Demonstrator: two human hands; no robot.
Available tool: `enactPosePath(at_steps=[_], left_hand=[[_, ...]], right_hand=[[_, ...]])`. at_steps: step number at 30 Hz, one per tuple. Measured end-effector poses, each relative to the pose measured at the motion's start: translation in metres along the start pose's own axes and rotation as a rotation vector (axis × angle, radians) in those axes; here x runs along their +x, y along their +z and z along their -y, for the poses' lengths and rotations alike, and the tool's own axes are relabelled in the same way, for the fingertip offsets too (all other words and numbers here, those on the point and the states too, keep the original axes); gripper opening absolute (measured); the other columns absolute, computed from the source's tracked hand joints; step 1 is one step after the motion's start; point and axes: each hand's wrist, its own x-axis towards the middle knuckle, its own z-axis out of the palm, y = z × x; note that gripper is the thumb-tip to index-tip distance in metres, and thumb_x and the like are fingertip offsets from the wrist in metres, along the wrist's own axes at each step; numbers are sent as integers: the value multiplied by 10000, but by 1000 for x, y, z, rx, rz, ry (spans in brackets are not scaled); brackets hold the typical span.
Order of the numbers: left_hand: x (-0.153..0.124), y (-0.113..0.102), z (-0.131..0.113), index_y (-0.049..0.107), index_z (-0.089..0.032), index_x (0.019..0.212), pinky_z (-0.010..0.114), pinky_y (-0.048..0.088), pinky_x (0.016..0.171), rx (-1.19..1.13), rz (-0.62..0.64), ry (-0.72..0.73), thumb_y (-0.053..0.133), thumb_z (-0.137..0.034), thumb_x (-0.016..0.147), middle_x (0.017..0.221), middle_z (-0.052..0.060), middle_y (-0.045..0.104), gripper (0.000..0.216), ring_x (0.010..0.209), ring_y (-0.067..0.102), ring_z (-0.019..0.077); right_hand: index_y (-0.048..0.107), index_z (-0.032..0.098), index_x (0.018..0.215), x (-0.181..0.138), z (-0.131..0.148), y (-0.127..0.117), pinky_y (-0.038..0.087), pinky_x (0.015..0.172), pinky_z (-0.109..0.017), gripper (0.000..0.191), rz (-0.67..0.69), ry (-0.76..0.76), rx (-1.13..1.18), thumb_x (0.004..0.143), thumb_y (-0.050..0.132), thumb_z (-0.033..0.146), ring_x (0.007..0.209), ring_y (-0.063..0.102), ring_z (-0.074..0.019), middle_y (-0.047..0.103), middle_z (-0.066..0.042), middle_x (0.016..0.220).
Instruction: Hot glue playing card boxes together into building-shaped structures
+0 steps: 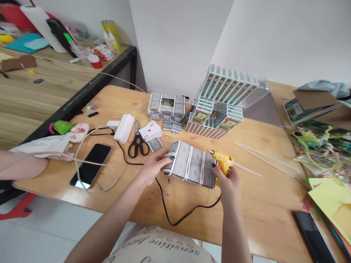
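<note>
A box-like piece covered in grey-patterned playing cards (192,162) lies in front of me, its left end rounded. My left hand (155,166) grips that left end, thumb on top and fingers partly hidden behind. In my right hand (229,180) is a yellow hot glue gun (224,161), its nozzle pointing left over the right end of the card piece. A white glue stick (248,169) extends from the gun's rear. Beyond the left hand are black-handled scissors (138,144) and loose playing cards (150,130), one an ace of hearts.
Behind stand another card-covered construction (166,106) and stacked green-and-white card boxes (219,102). A phone (91,164), white cable and white power block (124,128) lie left. Glue sticks (268,157), yarn (326,149) and another phone (314,235) are right. A black cord (189,212) loops near me. Another person's arm (23,166) rests at left.
</note>
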Motion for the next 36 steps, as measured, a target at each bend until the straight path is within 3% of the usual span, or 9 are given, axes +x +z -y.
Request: enactPosePath(at_steps=[7,15,22,27,36], left_hand=[[0,-4,1,671,-168,1080,247,515,635,41,-128,-56,808,-199,601,952,62,732,499,783,664,173],[-1,-7,2,724,-124,920,237,494,635,71,2,-63,763,-241,645,862,65,739,301,718,653,153],[-4,-2,-3,694,-139,879,255,494,594,88,-76,-89,760,-186,591,821,37,723,299,683,638,154],[-9,5,-6,635,-138,841,237,479,582,130,-99,-25,769,-170,568,797,17,689,306,700,625,143],[-16,10,-8,576,-134,833,283,456,725,263,-91,161,777,-180,564,855,25,642,339,795,593,148]], right_hand=[[599,183,944,-5,0,4,427,563,-223,442,17,16,-18,578,768,365,648,570,-128,643,16,777],[593,172,924,-8,5,9,393,527,-213,404,-19,-20,-114,617,738,393,615,535,-116,609,28,725],[608,165,945,-6,3,10,360,480,-207,423,-40,-34,-127,614,734,397,587,524,-107,621,17,750],[613,166,923,-1,0,8,339,450,-200,436,-45,-46,-84,589,752,409,531,496,-91,603,34,698],[608,168,914,2,-5,5,366,445,-193,429,-37,-66,-6,597,758,415,511,523,-91,591,38,656]])
